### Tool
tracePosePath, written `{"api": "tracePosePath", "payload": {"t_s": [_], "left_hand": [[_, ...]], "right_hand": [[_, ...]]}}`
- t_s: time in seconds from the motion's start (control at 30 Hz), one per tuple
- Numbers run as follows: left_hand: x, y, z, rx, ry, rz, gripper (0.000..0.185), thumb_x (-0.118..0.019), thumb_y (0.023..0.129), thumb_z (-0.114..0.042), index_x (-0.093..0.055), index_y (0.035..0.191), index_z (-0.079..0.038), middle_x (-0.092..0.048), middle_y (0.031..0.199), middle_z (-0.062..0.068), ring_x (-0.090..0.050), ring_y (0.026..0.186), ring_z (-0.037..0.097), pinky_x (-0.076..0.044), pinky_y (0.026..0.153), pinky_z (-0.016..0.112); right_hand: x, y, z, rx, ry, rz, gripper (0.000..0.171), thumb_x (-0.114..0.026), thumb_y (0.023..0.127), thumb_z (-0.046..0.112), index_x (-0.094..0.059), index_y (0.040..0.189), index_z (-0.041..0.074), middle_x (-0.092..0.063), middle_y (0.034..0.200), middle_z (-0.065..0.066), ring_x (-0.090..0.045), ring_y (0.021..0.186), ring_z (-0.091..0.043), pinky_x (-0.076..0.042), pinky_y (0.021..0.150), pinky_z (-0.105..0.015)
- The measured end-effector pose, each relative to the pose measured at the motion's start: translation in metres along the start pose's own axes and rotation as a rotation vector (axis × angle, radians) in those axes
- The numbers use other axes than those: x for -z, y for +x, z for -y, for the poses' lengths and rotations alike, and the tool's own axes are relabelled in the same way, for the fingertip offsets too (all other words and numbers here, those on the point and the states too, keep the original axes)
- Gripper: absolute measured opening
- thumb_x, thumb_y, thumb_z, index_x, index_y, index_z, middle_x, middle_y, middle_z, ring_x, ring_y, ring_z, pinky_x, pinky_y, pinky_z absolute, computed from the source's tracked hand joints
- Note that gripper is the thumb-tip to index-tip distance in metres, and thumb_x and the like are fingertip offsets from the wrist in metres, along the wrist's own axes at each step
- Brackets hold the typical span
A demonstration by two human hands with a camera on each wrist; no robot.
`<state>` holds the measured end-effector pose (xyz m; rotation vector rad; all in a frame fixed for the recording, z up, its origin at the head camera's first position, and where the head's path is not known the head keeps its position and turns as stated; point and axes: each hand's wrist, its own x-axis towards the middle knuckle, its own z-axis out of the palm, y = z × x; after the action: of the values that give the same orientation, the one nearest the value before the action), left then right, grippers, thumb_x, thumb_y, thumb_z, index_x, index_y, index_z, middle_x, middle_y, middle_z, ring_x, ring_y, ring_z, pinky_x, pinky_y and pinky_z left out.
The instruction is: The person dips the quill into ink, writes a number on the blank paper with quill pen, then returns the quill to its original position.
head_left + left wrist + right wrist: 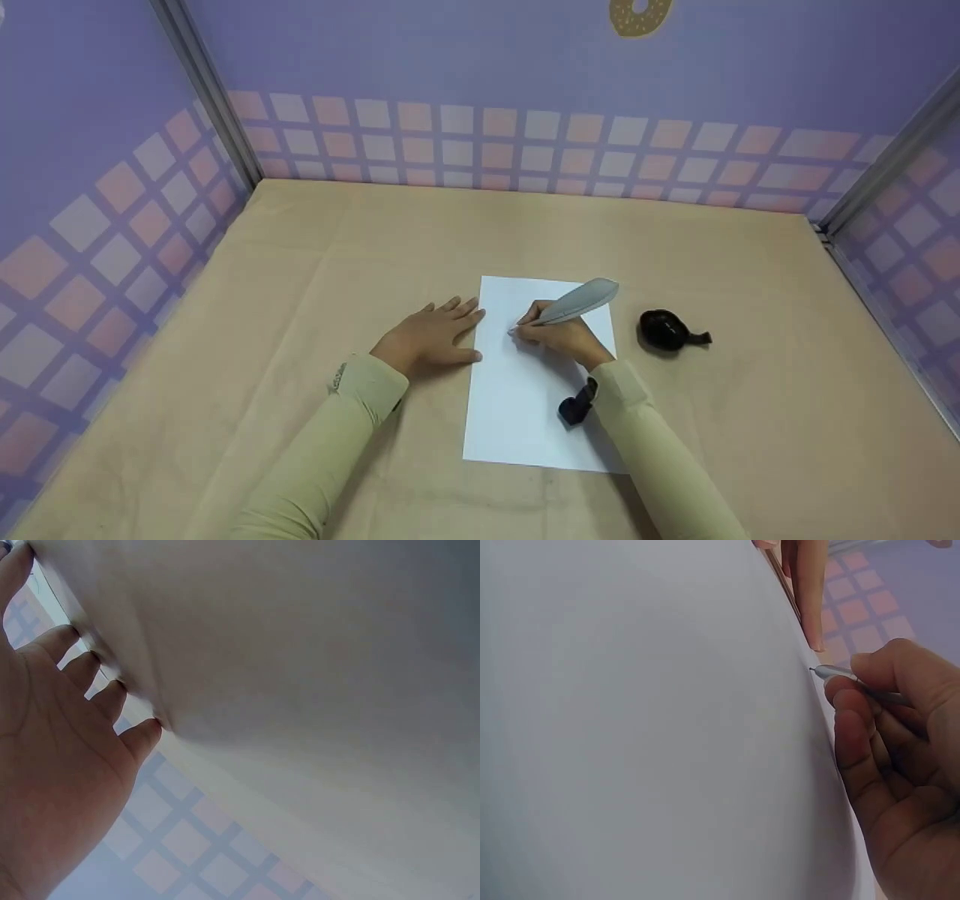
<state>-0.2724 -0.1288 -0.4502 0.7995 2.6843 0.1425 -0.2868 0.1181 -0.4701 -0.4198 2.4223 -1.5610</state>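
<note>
A white sheet of paper lies on the cloth-covered table. My right hand pinches a grey feather-shaped pen between thumb and fingers, over the upper part of the sheet. In the right wrist view the tip of the pen points at the paper, close to its surface. My left hand rests with spread fingers at the sheet's left edge, its thumb and fingertips right at the border. In the left wrist view the palm of the left hand shows, with fingertips against the tabletop.
Right of the sheet stands a small glossy black pot-like holder with a short handle. A dark wrist camera on the right cuff hangs over the paper. Checkered purple walls border the beige table at the back and sides.
</note>
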Motion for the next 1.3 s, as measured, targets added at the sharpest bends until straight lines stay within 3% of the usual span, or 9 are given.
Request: {"api": "tracePosePath", "payload": {"t_s": [0.27,0.47,0.77,1.3], "left_hand": [[0.001,0.000,0.000,-0.002,-0.002,0.010,0.078,-0.042,0.093,-0.062,-0.017,0.156,-0.022,-0.007,0.163,-0.002,-0.008,0.150,0.024,-0.015,0.120,0.051],[0.001,0.000,0.000,0.005,-0.007,0.016,0.079,-0.042,0.093,-0.063,-0.016,0.156,-0.022,-0.006,0.163,-0.002,-0.007,0.151,0.024,-0.014,0.121,0.051],[0.000,0.000,0.000,0.002,-0.007,-0.001,0.079,-0.042,0.093,-0.064,-0.016,0.155,-0.023,-0.007,0.163,-0.003,-0.008,0.150,0.023,-0.015,0.121,0.050],[0.000,-0.001,-0.001,0.014,-0.005,-0.006,0.078,-0.042,0.092,-0.064,-0.018,0.155,-0.024,-0.008,0.163,-0.003,-0.008,0.151,0.023,-0.014,0.121,0.051]], "right_hand": [[-0.002,-0.008,0.017,0.000,-0.031,0.039,0.012,-0.068,0.081,0.002,-0.064,0.087,-0.009,-0.063,0.068,0.003,-0.053,0.063,-0.011,-0.041,0.060,-0.022],[-0.005,-0.001,0.003,-0.014,-0.043,0.051,0.013,-0.072,0.081,0.007,-0.066,0.085,-0.003,-0.062,0.068,0.007,-0.053,0.063,-0.008,-0.041,0.060,-0.023],[-0.005,-0.004,0.004,-0.004,-0.048,0.092,0.005,-0.070,0.079,0.008,-0.066,0.078,0.007,-0.062,0.065,0.009,-0.054,0.061,-0.008,-0.042,0.057,-0.021],[-0.003,-0.010,0.007,-0.034,-0.106,0.224,0.011,-0.076,0.078,0.017,-0.066,0.074,0.015,-0.062,0.066,0.011,-0.049,0.061,-0.006,-0.039,0.059,-0.021]]}}
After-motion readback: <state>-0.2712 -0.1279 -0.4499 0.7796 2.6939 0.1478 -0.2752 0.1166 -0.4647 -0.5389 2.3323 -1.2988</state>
